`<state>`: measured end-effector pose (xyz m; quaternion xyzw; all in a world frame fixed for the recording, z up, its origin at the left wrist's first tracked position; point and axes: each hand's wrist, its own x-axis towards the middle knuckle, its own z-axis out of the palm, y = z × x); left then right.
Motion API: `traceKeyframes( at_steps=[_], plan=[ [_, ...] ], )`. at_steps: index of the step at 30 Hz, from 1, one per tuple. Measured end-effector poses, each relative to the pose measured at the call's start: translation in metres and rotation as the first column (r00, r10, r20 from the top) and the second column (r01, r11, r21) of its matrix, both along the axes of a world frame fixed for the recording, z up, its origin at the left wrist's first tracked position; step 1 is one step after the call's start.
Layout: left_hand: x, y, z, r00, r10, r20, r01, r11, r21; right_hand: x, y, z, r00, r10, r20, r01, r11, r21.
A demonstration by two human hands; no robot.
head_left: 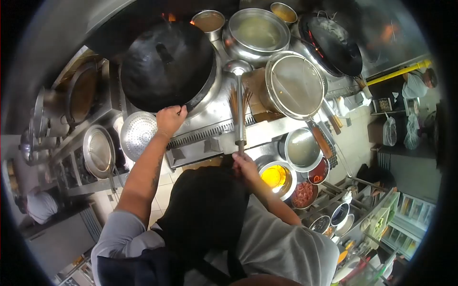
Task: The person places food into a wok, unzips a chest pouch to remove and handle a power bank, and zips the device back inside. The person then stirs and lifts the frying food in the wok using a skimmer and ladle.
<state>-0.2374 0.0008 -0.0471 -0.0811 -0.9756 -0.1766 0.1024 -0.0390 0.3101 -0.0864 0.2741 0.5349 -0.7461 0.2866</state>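
Observation:
My left hand (170, 120) is closed at the near edge of a big black wok (162, 71) over the left burner. Whether it grips the rim or a small handle there is hidden by the fingers. In my right hand (244, 167) is the handle end of a long steel ladle (240, 95), its bowl pointing away from me. Beneath the ladle lies a bamboo wok brush (233, 102). A perforated skimmer (138, 136) is just left of my left wrist. Right of my right hand stands a bowl of yellow liquid (274, 177), perhaps beaten egg.
A mesh strainer (296, 86) rests over a pot right of the ladle. Behind are a large steel pot (257, 31) and a second wok (334, 45) with flame beside it. Bowls of raw meat (304, 194) and clear liquid (303, 150) stand on the right.

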Motion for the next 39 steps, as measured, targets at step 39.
traceKeyframes(
  at_steps=[39],
  plan=[
    [0.176,-0.175,0.128,0.979,-0.120,-0.163,0.159,0.954,0.255,-0.395,-0.181,0.100,0.675,0.577,-0.459,0.431,0.195,0.881]
  ],
)
